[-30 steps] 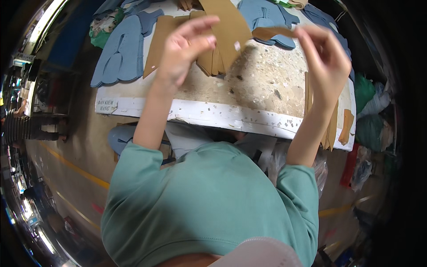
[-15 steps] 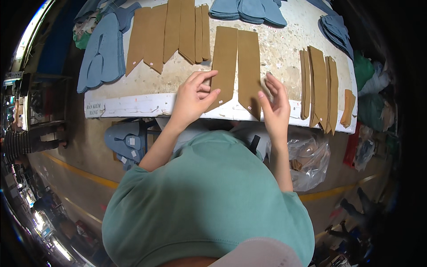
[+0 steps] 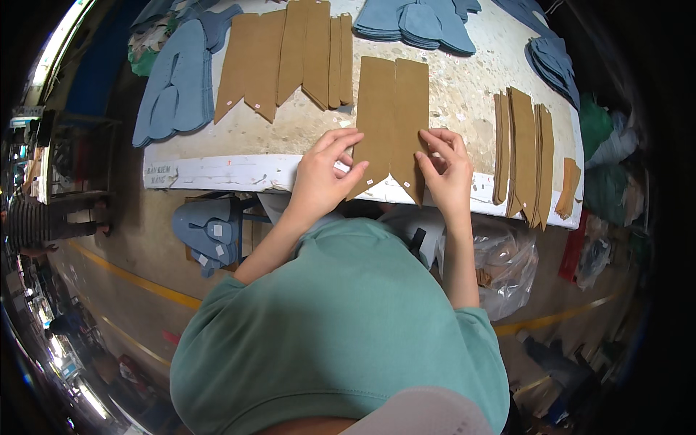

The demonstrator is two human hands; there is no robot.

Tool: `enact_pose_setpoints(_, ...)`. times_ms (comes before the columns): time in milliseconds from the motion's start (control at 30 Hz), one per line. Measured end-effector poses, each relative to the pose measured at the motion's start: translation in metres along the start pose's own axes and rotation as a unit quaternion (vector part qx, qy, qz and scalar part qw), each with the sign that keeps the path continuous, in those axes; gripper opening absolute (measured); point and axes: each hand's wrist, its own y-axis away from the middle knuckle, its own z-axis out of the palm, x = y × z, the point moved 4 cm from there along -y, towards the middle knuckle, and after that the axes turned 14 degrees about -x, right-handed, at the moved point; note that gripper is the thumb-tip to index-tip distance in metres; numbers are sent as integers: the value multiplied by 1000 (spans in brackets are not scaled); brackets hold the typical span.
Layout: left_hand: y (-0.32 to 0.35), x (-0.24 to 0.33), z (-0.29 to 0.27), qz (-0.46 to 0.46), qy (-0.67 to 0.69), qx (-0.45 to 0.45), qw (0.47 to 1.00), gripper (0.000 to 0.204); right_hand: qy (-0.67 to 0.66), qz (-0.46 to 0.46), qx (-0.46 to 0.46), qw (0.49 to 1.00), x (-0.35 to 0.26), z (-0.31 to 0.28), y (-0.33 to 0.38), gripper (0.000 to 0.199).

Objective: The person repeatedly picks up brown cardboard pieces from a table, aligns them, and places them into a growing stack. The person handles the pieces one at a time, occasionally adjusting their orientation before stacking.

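Observation:
Two long brown cut pieces, perhaps leather or fabric, lie side by side at the table's front edge: the left brown piece [image 3: 375, 119] and the right brown piece [image 3: 411, 109]. Their inner edges meet, and the slanted lower ends leave a notch between them. Each carries a small white sticker near its lower tip. My left hand [image 3: 328, 172] rests with fingertips and thumb at the outer edge of the left piece, fingers apart. Opposite it, my right hand [image 3: 447, 172] touches the right piece's outer edge, its thumb and fingers parted. Neither hand grasps anything.
On the white worktable [image 3: 239, 156], more brown strips [image 3: 257, 61] lie at the far left beside a blue-grey stack [image 3: 174, 87]. Other blue-grey stacks [image 3: 417, 25] sit at the back. Narrow brown bundles [image 3: 523, 145] lie at the right. Below hangs a clear plastic bag [image 3: 507, 268].
The gap between the two brown pieces has closed. My right hand has moved in to touch the right piece, and my left hand stays at the left one. The view has shifted slightly.

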Motion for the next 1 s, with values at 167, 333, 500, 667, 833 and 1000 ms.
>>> enact_pose_setpoints(167, -13, -1, -42, 5, -95, 44, 995, 27, 226, -101, 5, 969, -35, -8, -27, 29)
enact_pose_setpoints(333, -53, -10, -118, -4, -271, 174, 947, 23, 199, -206, -52, 957, -72, 16, -87, 23)
enact_pose_setpoints(500, -73, -26, -130, -146, -422, 102, 889, 32, 222, -278, -119, 927, -91, 82, -137, 20)
enact_pose_setpoints(667, -63, -34, -121, -89, -377, 118, 914, 36, 216, -280, -127, 927, -81, 106, -137, 28)
enact_pose_setpoints(833, -57, -42, -123, -39, -332, 126, 934, 30, 253, -271, -111, 922, -81, 108, -131, 18)
enact_pose_setpoints(1000, -53, -41, -123, -26, -332, 126, 935, 21, 310, -251, -86, 913, -90, 110, -134, 15)
